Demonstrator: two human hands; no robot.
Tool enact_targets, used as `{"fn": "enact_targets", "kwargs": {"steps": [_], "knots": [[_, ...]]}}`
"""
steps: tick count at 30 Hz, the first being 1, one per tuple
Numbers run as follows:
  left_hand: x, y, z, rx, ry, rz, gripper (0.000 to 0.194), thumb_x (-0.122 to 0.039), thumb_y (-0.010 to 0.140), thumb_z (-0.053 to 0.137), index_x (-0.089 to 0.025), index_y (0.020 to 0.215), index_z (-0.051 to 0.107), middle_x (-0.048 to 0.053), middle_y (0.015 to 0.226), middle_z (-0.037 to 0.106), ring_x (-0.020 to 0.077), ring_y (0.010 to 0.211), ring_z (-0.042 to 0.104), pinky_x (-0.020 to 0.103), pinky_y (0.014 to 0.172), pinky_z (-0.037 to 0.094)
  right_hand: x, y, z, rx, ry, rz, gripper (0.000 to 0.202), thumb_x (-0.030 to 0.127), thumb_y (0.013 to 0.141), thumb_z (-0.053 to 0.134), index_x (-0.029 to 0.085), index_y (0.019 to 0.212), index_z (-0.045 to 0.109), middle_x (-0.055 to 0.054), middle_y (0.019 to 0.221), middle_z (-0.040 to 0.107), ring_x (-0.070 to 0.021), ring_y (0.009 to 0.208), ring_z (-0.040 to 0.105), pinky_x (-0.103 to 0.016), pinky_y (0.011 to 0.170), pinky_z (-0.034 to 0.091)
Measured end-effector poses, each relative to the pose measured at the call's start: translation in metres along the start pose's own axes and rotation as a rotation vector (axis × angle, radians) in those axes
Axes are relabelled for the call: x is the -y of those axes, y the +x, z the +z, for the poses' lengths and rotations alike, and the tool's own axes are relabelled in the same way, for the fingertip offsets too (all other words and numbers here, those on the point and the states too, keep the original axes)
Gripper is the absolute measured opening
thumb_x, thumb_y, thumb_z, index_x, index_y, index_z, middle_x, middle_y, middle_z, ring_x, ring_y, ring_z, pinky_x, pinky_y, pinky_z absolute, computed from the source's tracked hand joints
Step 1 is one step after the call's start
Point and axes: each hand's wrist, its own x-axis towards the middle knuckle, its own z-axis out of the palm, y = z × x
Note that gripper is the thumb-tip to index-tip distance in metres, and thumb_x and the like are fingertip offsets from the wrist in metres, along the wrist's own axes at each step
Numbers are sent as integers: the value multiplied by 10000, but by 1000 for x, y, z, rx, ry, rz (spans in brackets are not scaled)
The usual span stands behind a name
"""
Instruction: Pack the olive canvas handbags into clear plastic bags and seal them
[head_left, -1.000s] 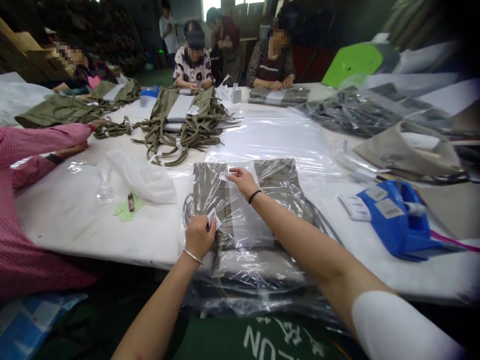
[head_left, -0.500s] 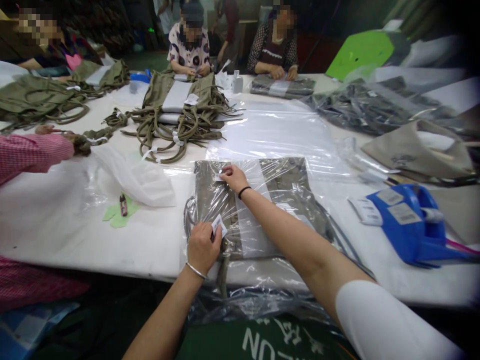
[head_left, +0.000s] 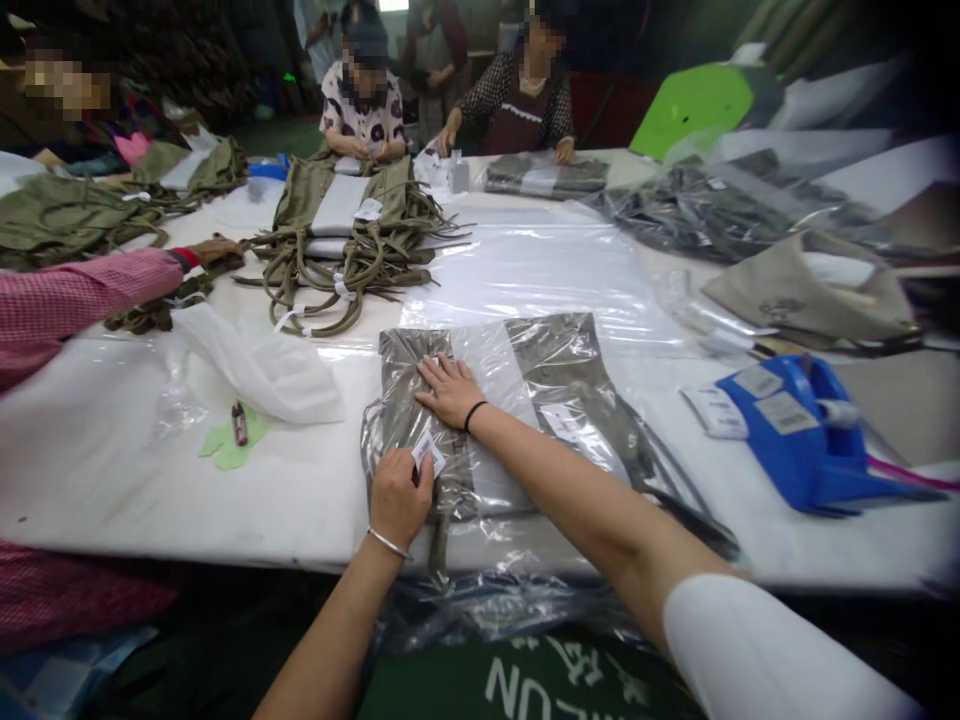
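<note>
An olive-grey bag (head_left: 559, 350) lies folded in a clear plastic bag near the table's front edge, with a pale paper band (head_left: 491, 365) across its middle. My right hand (head_left: 452, 392) rests flat on the upper left of the plastic, fingers spread; anything under it is hidden. Lower left, my left hand (head_left: 401, 490) pinches a small white label (head_left: 429, 455) with dark print between thumb and fingers, just above the plastic. Another white label (head_left: 561, 422) shows on the package's right part.
Beyond lies a stack of olive bags (head_left: 341, 205) and flat clear plastic (head_left: 532, 260). A blue tape dispenser (head_left: 795, 425) stands right; thread snips (head_left: 239, 425) lie left on green paper. A co-worker's checked sleeve (head_left: 90, 290) reaches in from the left. Other people work across the table (head_left: 150, 500).
My right hand has gone from pinching a small white label to lying flat on the plastic. My left hand keeps its label. The checked-sleeved co-worker's hand has moved right, toward the olive stack.
</note>
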Motion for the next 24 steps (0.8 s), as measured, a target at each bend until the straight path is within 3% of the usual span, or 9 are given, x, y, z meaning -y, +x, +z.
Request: {"fn": "enact_targets", "kwargs": {"steps": [2, 5, 7, 10, 13, 16, 20, 22, 24], "knots": [[1, 2, -1, -4, -34, -50, 270, -332, 969, 486, -193, 770, 604, 70, 754, 626, 221, 789, 603, 353, 777, 477, 1, -2, -4, 21, 34, 47, 617, 538, 990, 400, 245, 1532, 381, -31, 1640, 236, -331, 1531, 71, -587, 1210, 66], [-1, 7, -12, 3, -170, -235, 289, -411, 936, 529, -185, 807, 655, 73, 776, 676, 216, 765, 642, 331, 725, 497, 8, -21, -21, -37, 189, 94, 498, 483, 1002, 420, 259, 1434, 526, -40, 1573, 394, -343, 1525, 104, -622, 1196, 85], [-9, 13, -21, 38, -314, -376, 337, -481, 915, 552, -177, 890, 694, 72, 819, 724, 217, 765, 673, 316, 703, 512, 16, -50, -33, -82, 446, 75, 446, 462, 1009, 418, 245, 1351, 605, -55, 1458, 546, -308, 1473, 292, -554, 1195, 208], [-33, 21, -30, 78, -472, -460, 429, -568, 871, 592, -177, 999, 715, 59, 888, 762, 231, 815, 702, 304, 711, 530, 31, -107, -45, -33, 969, -7, 445, 482, 939, 546, 202, 1269, 649, -62, 1215, 699, -235, 1156, 627, -389, 1021, 479], [-59, 29, -25, 150, -479, -400, 471, -615, 859, 584, -191, 1017, 715, 51, 907, 764, 241, 839, 704, 316, 737, 537, 27, -152, -57, -80, 1258, 12, 423, 435, 828, 689, 172, 1159, 689, -44, 1051, 735, -193, 950, 688, -334, 897, 543], [-69, 42, -10, 275, -451, -190, 479, -612, 919, 480, -213, 1066, 699, 63, 1010, 751, 247, 955, 693, 373, 886, 533, -22, -185, -83, -311, 1259, 158, 373, 384, 795, 719, 189, 1111, 703, -46, 1073, 734, -182, 940, 690, -334, 868, 559], [-48, 81, 15, 248, -229, 54, 479, -542, 958, 418, -231, 1252, 634, 92, 1313, 646, 279, 1282, 553, 466, 1114, 410, -140, -233, -123, -695, 999, 501, 449, 341, 794, 699, 152, 1200, 660, -89, 1082, 734, -189, 912, 690, -353, 823, 576], [-33, 106, 27, 240, -68, 83, 485, -457, 971, 398, -184, 1328, 581, 125, 1406, 578, 294, 1406, 427, 497, 1166, 341, -196, -255, -133, -754, 705, 741, 486, 308, 788, 700, 91, 1220, 650, -135, 1027, 737, -222, 887, 689, -383, 813, 569], [-21, 127, 37, 272, 113, 28, 507, -384, 978, 381, -138, 1401, 511, 157, 1497, 482, 312, 1479, 296, 541, 1191, 273, -236, -269, -134, -675, 361, 877, 476, 275, 806, 679, 52, 1226, 651, -210, 1058, 719, -280, 962, 684, -439, 888, 528]]}}
